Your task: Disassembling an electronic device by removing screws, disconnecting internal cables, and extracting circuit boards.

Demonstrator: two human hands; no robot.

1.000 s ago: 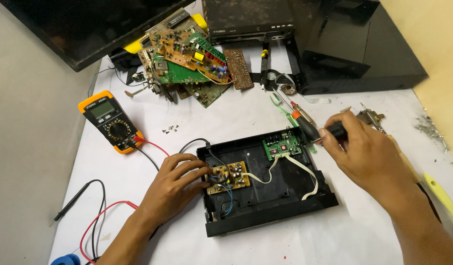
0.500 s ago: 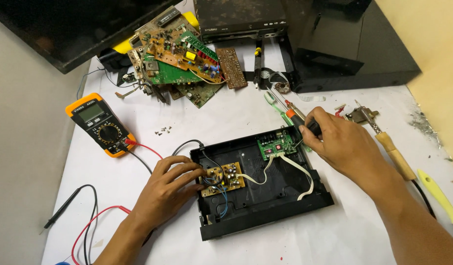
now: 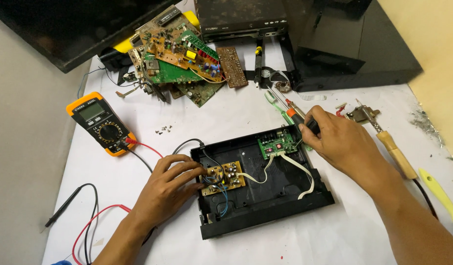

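Working inside an open black case

Resting at centre frame, my left hand (image 3: 165, 189) has its fingers together, tips touching the small tan circuit board (image 3: 223, 177) in the black case (image 3: 266, 206). My right hand (image 3: 342, 142), right of centre, is clamped on a screwdriver (image 3: 296, 117) beside the green circuit board (image 3: 276, 144). An orange multimeter (image 3: 100, 122) lies at left.

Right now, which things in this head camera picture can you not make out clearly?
- Screwdriver tip: hidden behind the right hand.
- Brown circuit board, left edge: covered by left hand fingers.
- Yellow tool: cut off by the right edge.
- Small screws: too small to count.
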